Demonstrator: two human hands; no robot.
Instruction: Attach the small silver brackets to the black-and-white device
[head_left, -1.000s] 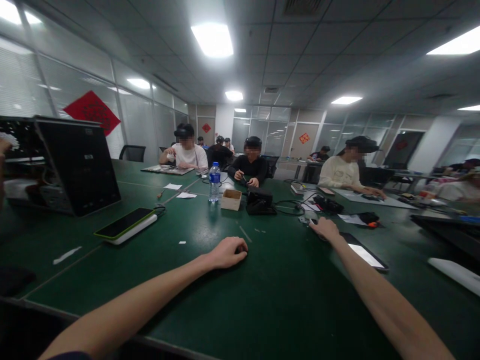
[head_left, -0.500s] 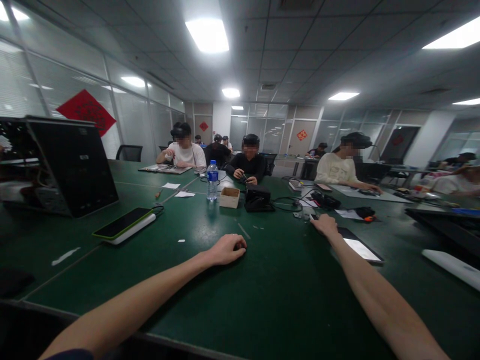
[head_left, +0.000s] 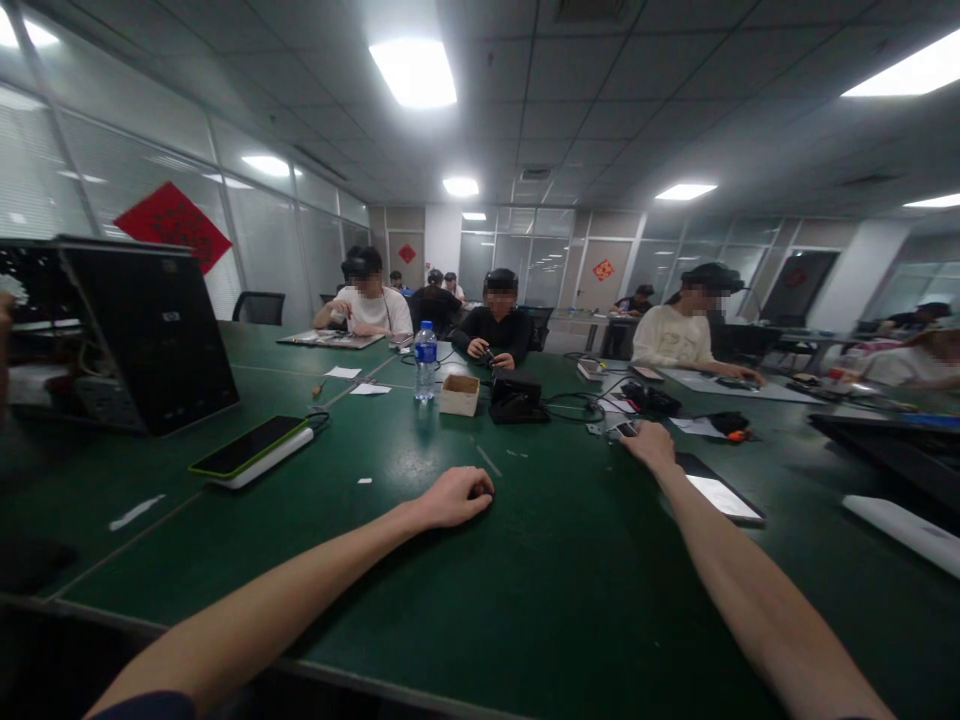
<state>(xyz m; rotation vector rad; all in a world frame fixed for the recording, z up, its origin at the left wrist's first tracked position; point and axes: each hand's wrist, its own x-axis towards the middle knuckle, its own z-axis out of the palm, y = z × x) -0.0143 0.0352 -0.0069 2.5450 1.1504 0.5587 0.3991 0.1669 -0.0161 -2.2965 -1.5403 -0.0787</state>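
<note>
My left hand (head_left: 457, 497) rests on the green table (head_left: 555, 580) with its fingers loosely curled inward, and no thing shows in it. My right hand (head_left: 651, 445) reaches forward to the right. Its fingers are pressed together at a small dark and light object (head_left: 625, 429), too small to name and partly covered by the fingertips. Beside that hand, toward me, lies a dark flat tablet-like panel (head_left: 724, 492) with a bright white area. Between and beyond my hands stand an open cardboard box (head_left: 459, 397) and a black device (head_left: 517, 397).
A water bottle (head_left: 425, 362) stands left of the box. On the left are a phone (head_left: 251, 447) on a white block and an opened computer case (head_left: 150, 340). Cables (head_left: 581, 402) and a black pouch (head_left: 651, 398) lie ahead right. Several people sit beyond.
My right fingertips have shifted slightly, and more of the small object shows in front of them. My left hand stays in place.
</note>
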